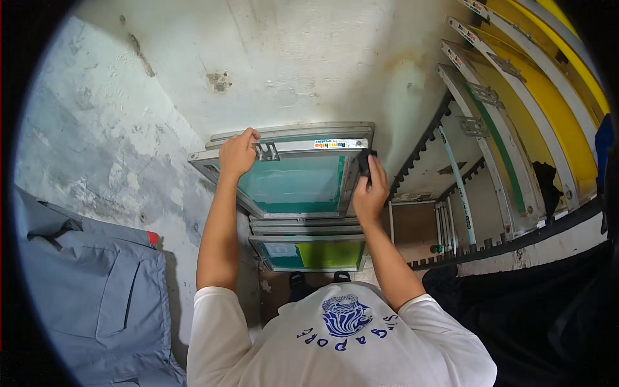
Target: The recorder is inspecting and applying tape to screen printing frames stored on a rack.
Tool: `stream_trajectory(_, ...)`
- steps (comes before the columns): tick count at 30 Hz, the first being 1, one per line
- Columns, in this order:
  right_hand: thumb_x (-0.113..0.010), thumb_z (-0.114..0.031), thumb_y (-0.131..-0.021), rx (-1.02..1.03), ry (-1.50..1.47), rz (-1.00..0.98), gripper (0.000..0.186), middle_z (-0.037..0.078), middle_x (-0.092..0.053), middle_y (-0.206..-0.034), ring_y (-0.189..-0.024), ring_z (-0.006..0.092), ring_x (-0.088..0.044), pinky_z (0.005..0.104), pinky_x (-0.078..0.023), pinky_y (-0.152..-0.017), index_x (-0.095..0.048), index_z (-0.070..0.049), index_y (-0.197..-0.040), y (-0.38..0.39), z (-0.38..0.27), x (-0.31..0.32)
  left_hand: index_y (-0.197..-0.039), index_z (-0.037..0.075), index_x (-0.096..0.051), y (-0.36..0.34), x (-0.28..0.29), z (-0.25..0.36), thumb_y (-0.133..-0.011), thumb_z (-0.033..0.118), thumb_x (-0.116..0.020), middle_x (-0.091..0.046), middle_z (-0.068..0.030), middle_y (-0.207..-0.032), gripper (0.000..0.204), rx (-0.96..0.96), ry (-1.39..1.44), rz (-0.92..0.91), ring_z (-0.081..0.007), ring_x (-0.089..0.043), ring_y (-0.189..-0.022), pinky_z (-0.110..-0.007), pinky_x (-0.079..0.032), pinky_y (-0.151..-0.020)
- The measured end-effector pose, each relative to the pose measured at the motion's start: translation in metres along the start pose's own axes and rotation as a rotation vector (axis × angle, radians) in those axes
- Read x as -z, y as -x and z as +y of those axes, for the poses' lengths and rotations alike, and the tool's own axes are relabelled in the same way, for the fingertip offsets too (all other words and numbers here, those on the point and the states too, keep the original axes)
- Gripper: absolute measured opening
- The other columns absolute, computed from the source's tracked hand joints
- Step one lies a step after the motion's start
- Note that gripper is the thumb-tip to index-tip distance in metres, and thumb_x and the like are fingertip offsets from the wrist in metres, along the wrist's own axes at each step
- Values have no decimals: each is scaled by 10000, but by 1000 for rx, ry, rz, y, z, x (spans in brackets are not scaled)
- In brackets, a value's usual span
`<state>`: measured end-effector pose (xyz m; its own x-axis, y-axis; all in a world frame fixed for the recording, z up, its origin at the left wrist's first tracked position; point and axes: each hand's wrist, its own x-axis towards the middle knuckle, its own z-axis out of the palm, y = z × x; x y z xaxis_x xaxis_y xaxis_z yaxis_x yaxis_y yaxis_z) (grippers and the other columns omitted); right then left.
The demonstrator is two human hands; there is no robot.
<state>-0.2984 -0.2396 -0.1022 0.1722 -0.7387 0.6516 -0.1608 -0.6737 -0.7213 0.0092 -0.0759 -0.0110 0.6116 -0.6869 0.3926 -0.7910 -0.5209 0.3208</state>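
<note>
A: Where was the framed screen [296, 185]?
B: Before you; your left hand [238, 153] was curled closed over its top bar, your right hand [372, 193] pinched a black pad [365, 162] near its right corner.
A: Behind?
B: Another frame [303, 128], then pale wall [284, 64].

Soft, muted light with black corners and fisheye bending.

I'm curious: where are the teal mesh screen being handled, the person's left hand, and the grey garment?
Teal mesh screen [293, 182]: head view, middle of the mesh.
Left hand [238, 155]: head view, back of the hand.
Grey garment [97, 290]: head view, middle of its visible fabric.
</note>
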Motion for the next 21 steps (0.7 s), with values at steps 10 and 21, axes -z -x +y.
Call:
stream_trajectory(10, -609, 59, -886, 103, -80, 46, 423, 219, -624, -1448, -1195, 361, -691, 378, -547, -983, -714, -13, -1289, -6, -43, -19, -1121, 228, -682, 2, 0, 3, -1019, 270, -513, -717, -153, -912, 202, -4, 11, 5, -383, -686, -905, -534, -518, -794)
stream_trajectory(21, -579, 79, -902, -45, -132, 190, 260, 154, -645, -1015, -844, 224, -715, 346, -588, -750, -630, 26, -1152, 17, -87, -111, -1150, 194, -679, 0, 13, 14, -1005, 247, -535, -724, -154, -882, 212, -54, -44, -29, -361, -697, -914, -508, -520, -862)
